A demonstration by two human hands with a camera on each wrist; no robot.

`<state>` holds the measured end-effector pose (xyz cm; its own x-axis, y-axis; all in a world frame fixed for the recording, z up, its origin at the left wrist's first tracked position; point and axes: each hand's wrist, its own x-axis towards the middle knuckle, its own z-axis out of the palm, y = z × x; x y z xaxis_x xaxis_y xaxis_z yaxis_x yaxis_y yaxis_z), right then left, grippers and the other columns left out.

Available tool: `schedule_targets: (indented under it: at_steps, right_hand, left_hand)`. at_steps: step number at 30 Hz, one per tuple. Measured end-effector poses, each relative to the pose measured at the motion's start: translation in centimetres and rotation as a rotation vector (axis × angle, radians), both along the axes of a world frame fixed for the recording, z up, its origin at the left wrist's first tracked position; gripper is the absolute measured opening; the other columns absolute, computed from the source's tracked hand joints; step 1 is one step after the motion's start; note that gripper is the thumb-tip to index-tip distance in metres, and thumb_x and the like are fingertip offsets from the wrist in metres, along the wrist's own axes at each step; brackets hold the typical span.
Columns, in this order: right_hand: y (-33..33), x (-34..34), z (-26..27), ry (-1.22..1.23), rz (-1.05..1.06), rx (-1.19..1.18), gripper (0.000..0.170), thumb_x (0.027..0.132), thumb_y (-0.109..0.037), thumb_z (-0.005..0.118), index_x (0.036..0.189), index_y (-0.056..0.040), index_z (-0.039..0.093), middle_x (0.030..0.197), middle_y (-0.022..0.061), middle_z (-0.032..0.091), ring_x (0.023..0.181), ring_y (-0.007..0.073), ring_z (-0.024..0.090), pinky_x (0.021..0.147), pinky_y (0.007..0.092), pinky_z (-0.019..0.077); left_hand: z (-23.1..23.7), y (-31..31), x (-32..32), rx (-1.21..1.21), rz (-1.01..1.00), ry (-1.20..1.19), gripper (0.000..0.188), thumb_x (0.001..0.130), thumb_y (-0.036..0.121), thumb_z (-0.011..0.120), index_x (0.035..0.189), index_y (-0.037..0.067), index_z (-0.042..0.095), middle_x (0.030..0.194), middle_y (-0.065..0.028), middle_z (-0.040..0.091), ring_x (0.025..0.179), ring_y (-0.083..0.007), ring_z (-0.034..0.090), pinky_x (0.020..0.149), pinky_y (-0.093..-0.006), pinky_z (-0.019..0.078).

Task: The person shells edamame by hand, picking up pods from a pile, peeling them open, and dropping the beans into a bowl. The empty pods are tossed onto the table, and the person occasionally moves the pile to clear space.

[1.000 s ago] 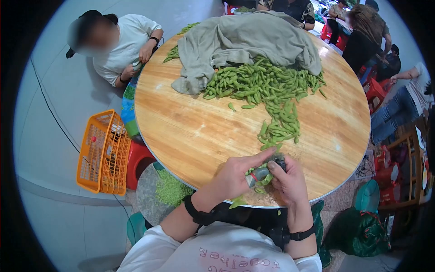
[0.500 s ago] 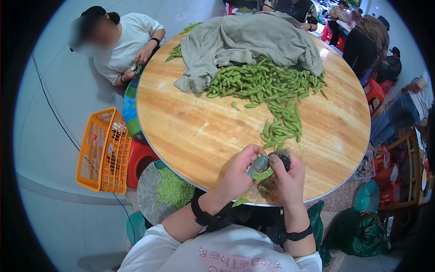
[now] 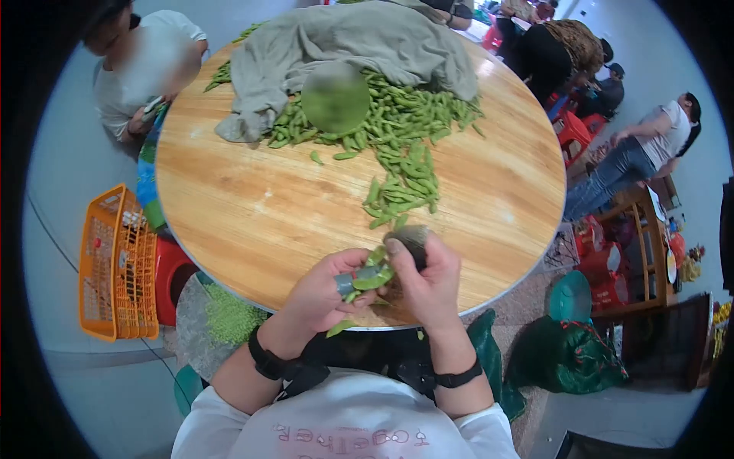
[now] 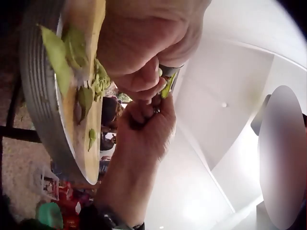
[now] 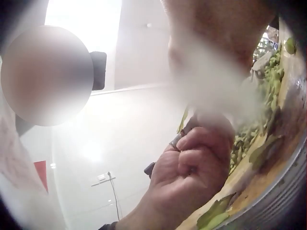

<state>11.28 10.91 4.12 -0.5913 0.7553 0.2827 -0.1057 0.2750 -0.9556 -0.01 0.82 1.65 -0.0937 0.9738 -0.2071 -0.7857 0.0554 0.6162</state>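
Observation:
My left hand (image 3: pixel 321 289) holds green soybean pods (image 3: pixel 372 280) at its fingertips, and a grey cover (image 3: pixel 352 281) is wrapped on one of its digits. Just to its right, my right hand (image 3: pixel 434 281) grips a dark rounded thing (image 3: pixel 413 243), with the thumb laid over its near side; I cannot tell what it is. In the left wrist view a pod (image 4: pixel 168 86) sticks out between the two hands. Both hands are over the near edge of the round wooden table (image 3: pixel 252 199). A loose pod (image 3: pixel 340 327) lies at that edge.
A heap of pods (image 3: pixel 413 115) lies partly under a grey cloth (image 3: pixel 344 46), trailing toward my hands. Shelled beans (image 3: pixel 233 315) fill a container below left, near an orange crate (image 3: pixel 118 268). A person (image 3: pixel 138 76) sits at the left; green sacks (image 3: pixel 566 356) stand at the right.
The head view has turned right, so the table appears farther left. My left hand's index finger, stretched out at first, has drawn back and bent by the pods. My right hand keeps the dark thing.

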Motion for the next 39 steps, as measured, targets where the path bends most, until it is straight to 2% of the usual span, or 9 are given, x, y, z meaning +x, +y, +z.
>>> schedule_targets:
  at_steps: [12, 18, 21, 22, 25, 30, 34, 36, 39]
  right_hand:
    - [-1.9, -0.1, 1.1, -0.138, 0.054, 0.309, 0.004, 0.078, -0.003, 0.062, 0.08, 0.0008, 0.061, 0.063, 0.005, 0.059, 0.056, 0.0089, 0.056, 0.052, 0.0227, 0.0434]
    - [-1.2, 2.8, 2.6, 0.132, 0.142, -0.375, 0.015, 0.077, -0.01, 0.065, 0.081, 0.0034, 0.061, 0.064, 0.0033, 0.06, 0.057, 0.0077, 0.055, 0.054, 0.0235, 0.0445]
    - [3.6, 4.9, 3.9, -0.242, 1.234, 0.068, 0.022, 0.077, -0.016, 0.066, 0.087, 0.0035, 0.062, 0.058, 0.0097, 0.056, 0.05, 0.0157, 0.056, 0.051, 0.0257, 0.0427]
    - [3.0, 4.8, 3.6, -0.241, 1.23, 0.064, 0.022, 0.077, -0.016, 0.066, 0.087, 0.0035, 0.062, 0.058, 0.0097, 0.056, 0.05, 0.0157, 0.056, 0.051, 0.0257, 0.0427]
    - [1.7, 4.3, 0.7, -0.698, 0.227, 0.32, 0.018, 0.077, -0.018, 0.066, 0.086, -0.0027, 0.062, 0.058, 0.0135, 0.055, 0.055, 0.028, 0.059, 0.049, 0.03, 0.0427]
    - [1.4, 2.2, -1.4, -0.718, 0.122, 0.506, 0.018, 0.077, -0.017, 0.065, 0.086, -0.0018, 0.059, 0.062, 0.0175, 0.057, 0.059, 0.0349, 0.056, 0.05, 0.038, 0.0443]
    - [-0.5, 1.9, -1.0, -0.512, 0.104, 0.428, 0.016, 0.078, -0.012, 0.064, 0.089, -0.0011, 0.06, 0.062, 0.0129, 0.059, 0.052, 0.0248, 0.058, 0.049, 0.0326, 0.0446]
    - [-1.8, 1.9, -1.5, -0.178, 0.322, 0.016, 0.014, 0.079, -0.011, 0.064, 0.088, -0.0011, 0.061, 0.059, 0.0036, 0.059, 0.049, 0.0101, 0.054, 0.045, 0.0257, 0.0412]
    - [-2.8, 1.9, -0.4, -0.276, 0.534, -0.329, 0.014, 0.08, -0.012, 0.064, 0.089, -0.0016, 0.061, 0.06, -0.003, 0.055, 0.052, 0.0021, 0.049, 0.045, 0.0201, 0.0377]
  left_hand:
    - [-1.6, -1.0, 0.1, -0.033, 0.117, -0.008, 0.017, 0.085, 0.011, 0.054, 0.096, -0.001, 0.058, 0.085, -0.0067, 0.061, 0.073, -0.0113, 0.059, 0.06, -0.0221, 0.047]
    - [1.0, -6.1, -3.3, 0.03, 0.035, 0.073, 0.021, 0.08, 0.009, 0.054, 0.097, 0.0, 0.06, 0.079, -0.0028, 0.057, 0.068, -0.0082, 0.055, 0.052, -0.0182, 0.0416]
    - [0.7, -11.7, -5.8, -0.085, 0.504, 0.67, 0.019, 0.082, 0.011, 0.05, 0.094, 0.001, 0.06, 0.081, -0.0047, 0.057, 0.071, -0.0099, 0.055, 0.057, -0.0185, 0.0442]
    - [-0.1, -13.9, -7.4, -0.109, 0.614, 0.517, 0.018, 0.082, 0.01, 0.049, 0.094, 0.002, 0.061, 0.081, -0.0043, 0.057, 0.071, -0.0107, 0.056, 0.057, -0.0189, 0.0443]
    - [-3.6, -20.4, -11.5, -0.177, 0.831, 0.354, 0.018, 0.085, 0.009, 0.047, 0.096, 0.005, 0.061, 0.085, -0.0035, 0.058, 0.077, -0.0113, 0.057, 0.067, -0.0219, 0.0454]
    - [-13.0, -25.9, -13.8, -1.192, 0.603, 0.841, 0.027, 0.083, 0.006, 0.051, 0.11, 0.001, 0.057, 0.102, -0.013, 0.059, 0.105, -0.0255, 0.053, 0.09, -0.0347, 0.0393]
    - [-13.6, -27.3, -14.0, -1.418, 0.823, 1.676, 0.035, 0.077, 0.005, 0.058, 0.111, 0.001, 0.056, 0.109, -0.0167, 0.057, 0.112, -0.0287, 0.047, 0.094, -0.0353, 0.0359]
    - [-11.4, -26.0, -14.2, -1.221, 1.084, 1.755, 0.033, 0.075, 0.002, 0.058, 0.108, 0.002, 0.058, 0.103, -0.0119, 0.059, 0.094, -0.0221, 0.056, 0.082, -0.0313, 0.0437]
    - [-2.5, -18.3, -8.8, -0.464, 1.015, 0.923, 0.027, 0.081, 0.003, 0.052, 0.108, 0.002, 0.057, 0.082, -0.0027, 0.055, 0.061, -0.0072, 0.048, 0.051, -0.0173, 0.0362]
